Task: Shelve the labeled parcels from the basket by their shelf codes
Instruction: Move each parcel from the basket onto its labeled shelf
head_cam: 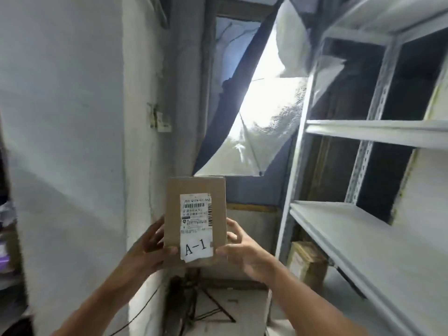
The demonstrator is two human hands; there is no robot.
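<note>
Both hands, left (151,248) and right (242,248), fingers grasping parcel (195,221) edges; upright, long axis vertical (label A-1 facing camera).

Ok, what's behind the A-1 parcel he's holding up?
Behind the parcel are a blue wall panel and the lower edge of a reflective umbrella; whatever lies directly behind it is covered.

Cardboard parcel (195,221), front face: white slip (196,249) at bottom, large black "A-1". Above it, white shipping label (196,214): top line reads roughly "JD0 Q174-Q1 555", characters blurred, not certain. Barcodes below that line and down label's right edge; smaller print lines too blurred to read. Second carton (306,264) low under shelving: label unreadable.
</note>
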